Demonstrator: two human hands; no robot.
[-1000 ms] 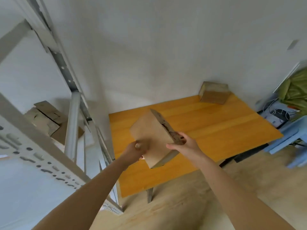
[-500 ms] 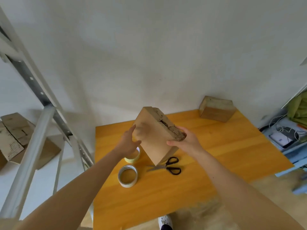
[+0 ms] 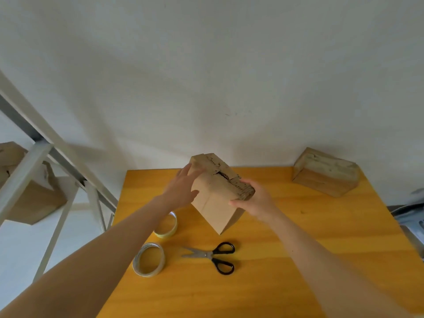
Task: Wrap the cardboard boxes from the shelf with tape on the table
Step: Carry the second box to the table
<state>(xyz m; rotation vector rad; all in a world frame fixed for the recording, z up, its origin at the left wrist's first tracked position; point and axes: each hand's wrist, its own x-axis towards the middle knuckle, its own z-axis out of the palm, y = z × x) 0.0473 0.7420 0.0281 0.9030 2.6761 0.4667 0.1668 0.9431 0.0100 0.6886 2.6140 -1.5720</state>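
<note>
Yellow desk (image 3: 321, 249) filled the lower frame, pushed up against a white wall (image 3: 206, 65). Left of it we saw the metal shelf (image 3: 25, 175) with shelf boxes (image 3: 34, 203) on it; no tape visible on them.

The held box (image 3: 213, 203) was over the desk's far middle, tilted, one lower corner pointing down. We could not tell if that corner touched the desk. Its top end looked ragged, with a split seam. A second box (image 3: 325, 177) sat at the desk's far right, against the wall, well apart from the first.

Left hand (image 3: 183, 189) lay flat on the held box's left face, fingers straight, steadying rather than gripping. Right hand (image 3: 254, 200) was curled round the box's upper right end and carried it.

We judged the box light, fairly stiff, matte and not slippery. It is likely crushable at the frayed end, so the flat side faces are the better hold.

Near tape roll (image 3: 137, 265) and far tape roll (image 3: 174, 222) lay flat by the desk's left edge, the far one partly under the left forearm. Scissors (image 3: 211, 255) lay just right of the near roll, blades together.
</note>
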